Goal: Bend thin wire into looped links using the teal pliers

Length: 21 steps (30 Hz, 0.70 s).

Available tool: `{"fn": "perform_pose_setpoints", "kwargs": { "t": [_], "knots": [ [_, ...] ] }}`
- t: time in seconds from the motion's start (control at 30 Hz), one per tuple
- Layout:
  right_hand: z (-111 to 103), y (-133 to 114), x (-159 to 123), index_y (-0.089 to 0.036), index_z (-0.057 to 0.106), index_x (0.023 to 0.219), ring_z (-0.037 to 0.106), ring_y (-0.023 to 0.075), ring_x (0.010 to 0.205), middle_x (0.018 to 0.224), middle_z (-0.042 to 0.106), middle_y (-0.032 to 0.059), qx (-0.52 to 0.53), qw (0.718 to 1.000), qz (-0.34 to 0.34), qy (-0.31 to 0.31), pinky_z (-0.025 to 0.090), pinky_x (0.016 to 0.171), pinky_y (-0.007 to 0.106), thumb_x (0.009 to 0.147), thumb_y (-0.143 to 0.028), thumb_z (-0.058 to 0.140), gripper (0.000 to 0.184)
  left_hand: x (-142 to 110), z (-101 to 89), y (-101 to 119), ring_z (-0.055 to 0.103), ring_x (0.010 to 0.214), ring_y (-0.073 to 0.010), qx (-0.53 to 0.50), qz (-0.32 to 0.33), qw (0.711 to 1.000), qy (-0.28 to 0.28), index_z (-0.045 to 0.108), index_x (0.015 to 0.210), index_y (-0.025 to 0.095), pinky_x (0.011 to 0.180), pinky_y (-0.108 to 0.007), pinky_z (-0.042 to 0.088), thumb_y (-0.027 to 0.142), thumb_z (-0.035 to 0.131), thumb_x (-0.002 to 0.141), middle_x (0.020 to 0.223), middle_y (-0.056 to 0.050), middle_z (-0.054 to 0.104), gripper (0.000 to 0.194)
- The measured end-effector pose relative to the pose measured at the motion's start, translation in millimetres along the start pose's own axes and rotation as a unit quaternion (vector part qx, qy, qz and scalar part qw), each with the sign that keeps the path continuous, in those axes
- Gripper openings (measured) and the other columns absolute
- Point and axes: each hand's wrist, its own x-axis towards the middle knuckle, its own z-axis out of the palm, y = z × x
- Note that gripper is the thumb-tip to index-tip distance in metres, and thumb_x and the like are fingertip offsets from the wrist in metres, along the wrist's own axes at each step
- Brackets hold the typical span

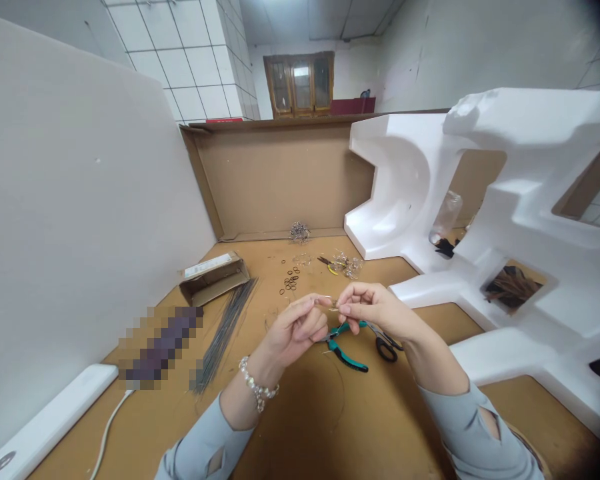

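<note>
Both hands meet above the middle of the brown work surface, around a small thin piece of bent wire (pixel 334 305). My left hand (pixel 300 325) has its fingers curled, with thumb and index finger closed at the wire's left end. The fingertips of my right hand (pixel 370 307) pinch the other end. Just below the hands lie pliers with teal handles (pixel 349 360), partly covered by the fingers. Beside them are scissors with black handles (pixel 387 349), partly behind my right hand. The wire's exact shape is too small to make out.
Long straight wires (pixel 225 333) lie left, near an opened cardboard box (pixel 213 283). Beyond the hands are small dark rings (pixel 291 281), a yellow-handled tool (pixel 329 265) and a pile of bent wire pieces (pixel 299 232). White foam (pixel 405 180) bounds the right; a white bar (pixel 50 420) lies left.
</note>
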Motion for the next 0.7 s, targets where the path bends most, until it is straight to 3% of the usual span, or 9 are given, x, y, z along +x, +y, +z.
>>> {"fn": "perform_pose_setpoints", "kwargs": {
  "t": [0.07,0.2,0.4,0.5,0.57,0.7],
  "knots": [
    [1,-1,0,-0.014,0.058,0.081,0.055,0.0064,0.049,0.068,0.063,0.0,-0.001,1.0,0.003,0.001,0.043,0.052,0.022,0.075,-0.029,0.066,0.017,1,-1.5,-1,0.019,0.036,-0.0024,0.023,-0.002,1.0,0.002,0.066,0.091,0.01,0.043,-0.015,0.028,0.023,0.051,0.084,0.042,0.007,0.036,0.021],
    [3,-4,-1,-0.015,0.058,0.081,0.055,0.007,0.051,0.07,0.063,0.0003,-0.016,1.0,0.006,0.004,0.044,0.053,0.022,0.075,-0.029,0.065,0.017,2,-4.3,-2,0.019,0.034,0.0032,0.049,-0.003,0.999,0.014,0.065,0.093,0.01,0.039,-0.014,0.023,0.021,0.05,0.085,0.071,-0.002,0.059,0.02],
    [1,-5,-2,-0.016,0.055,0.086,0.055,0.0092,0.053,0.069,0.06,-0.0004,-0.067,0.996,-0.015,0.059,0.045,0.054,0.025,0.078,-0.037,0.059,0.023,-1,-2.1,6,0.022,0.036,0.0048,0.071,0.009,0.997,0.021,0.065,0.094,0.012,0.04,-0.014,0.025,0.02,0.047,0.088,0.098,-0.009,0.064,0.021],
    [-3,1,-1,-0.017,0.055,0.09,0.056,0.0119,0.059,0.073,0.061,0.0009,-0.177,0.977,-0.011,0.115,0.046,0.058,0.027,0.08,-0.039,0.054,0.024,-3,0.8,13,0.022,0.037,0.005,0.083,0.024,0.996,0.024,0.064,0.096,0.013,0.04,-0.014,0.026,0.019,0.046,0.088,0.106,-0.012,0.063,0.021],
    [-5,10,-1,-0.019,0.058,0.093,0.059,0.0156,0.07,0.08,0.064,0.0035,-0.322,0.937,0.002,0.138,0.045,0.065,0.029,0.081,-0.037,0.051,0.023,-5,2.9,18,0.022,0.037,0.0051,0.091,0.032,0.995,0.027,0.064,0.097,0.013,0.041,-0.014,0.027,0.018,0.046,0.088,0.109,-0.013,0.062,0.021],
    [-1,46,-4,-0.02,0.064,0.099,0.055,0.0276,0.096,0.097,0.064,0.0105,-0.612,0.779,0.082,0.11,0.04,0.08,0.038,0.072,-0.031,0.056,0.03,-8,5.5,27,0.022,0.037,0.0055,0.1,0.042,0.994,0.029,0.064,0.096,0.012,0.04,-0.013,0.027,0.017,0.045,0.089,0.111,-0.014,0.061,0.021]
  ]
}}
